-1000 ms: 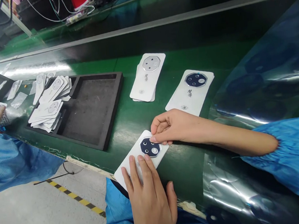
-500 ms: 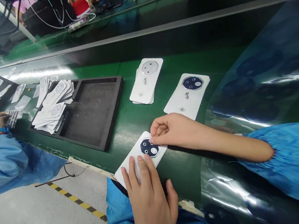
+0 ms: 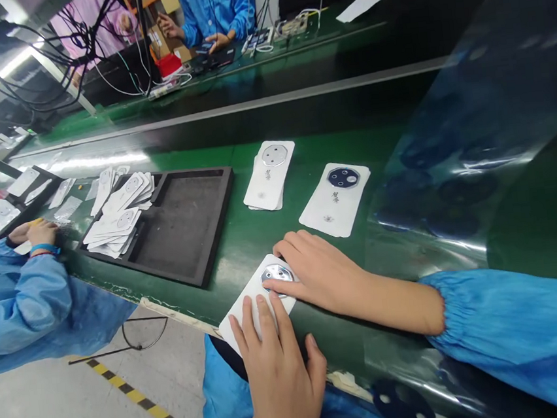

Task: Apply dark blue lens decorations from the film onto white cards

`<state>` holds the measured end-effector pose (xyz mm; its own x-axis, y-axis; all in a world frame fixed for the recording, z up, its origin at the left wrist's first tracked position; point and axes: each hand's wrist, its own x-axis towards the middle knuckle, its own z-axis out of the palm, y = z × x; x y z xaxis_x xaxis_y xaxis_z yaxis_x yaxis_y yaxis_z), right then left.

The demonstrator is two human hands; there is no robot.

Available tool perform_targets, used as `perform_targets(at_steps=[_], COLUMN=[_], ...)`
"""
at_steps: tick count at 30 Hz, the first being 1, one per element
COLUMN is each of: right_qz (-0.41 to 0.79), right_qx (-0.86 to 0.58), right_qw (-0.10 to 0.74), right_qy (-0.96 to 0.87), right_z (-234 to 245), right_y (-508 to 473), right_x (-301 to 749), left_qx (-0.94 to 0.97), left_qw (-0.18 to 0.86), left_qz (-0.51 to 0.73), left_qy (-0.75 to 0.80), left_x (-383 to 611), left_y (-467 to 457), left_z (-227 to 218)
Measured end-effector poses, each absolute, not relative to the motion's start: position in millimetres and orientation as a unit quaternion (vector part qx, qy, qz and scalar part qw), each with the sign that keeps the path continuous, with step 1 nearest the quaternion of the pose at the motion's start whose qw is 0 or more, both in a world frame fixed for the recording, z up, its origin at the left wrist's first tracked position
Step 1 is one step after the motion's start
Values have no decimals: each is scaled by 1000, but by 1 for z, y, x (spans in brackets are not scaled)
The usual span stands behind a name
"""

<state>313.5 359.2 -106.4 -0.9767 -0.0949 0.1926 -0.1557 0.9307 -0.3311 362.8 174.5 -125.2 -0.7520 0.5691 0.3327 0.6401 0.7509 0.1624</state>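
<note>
— Nearest panel [image 3: 242, 299]?
— White, with silvery glints and dark marks on the octagon [image 3: 277, 273].
— Left stack [image 3: 263, 194] beyond?
— Also white, printed in black, with silver-grey octagon [image 3: 276, 153] dotted dark.
— Right stack [image 3: 332, 215]?
— Same white, same black print, but with dark navy octagon [image 3: 342, 178], pale-rimmed.
— Tray [image 3: 217, 225]?
— Plain near-black, on green counter [image 3: 236, 256].
— Right sleeve [image 3: 511, 324]?
— Bright blue.
— Floor tape [image 3: 156, 413]?
— Striped yellow and black, over pale grey floor [image 3: 52, 415].

Head-worn view; faces forward, down across green bench [image 3: 236, 249], close.
</note>
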Motion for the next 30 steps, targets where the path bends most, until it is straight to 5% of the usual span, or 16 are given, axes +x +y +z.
perform_targets(at_steps=[9,22,30], right_qz=[206,521,318], right_qx=[19,9,-96], right_qw=[85,149,247], right_qy=[-975,-840,-910], right_z=[-109,-79,-83], right_y=[355,382,509], right_x=[307,305,275], left_qx=[-337,-315,-393], left_qw=[148,295,257], left_qz=[-98,-247,-243], left_qy=[-924,-868,-849], left_x=[364,364,354], left_y=[169,165,158], left_z=[-127,-141,-146])
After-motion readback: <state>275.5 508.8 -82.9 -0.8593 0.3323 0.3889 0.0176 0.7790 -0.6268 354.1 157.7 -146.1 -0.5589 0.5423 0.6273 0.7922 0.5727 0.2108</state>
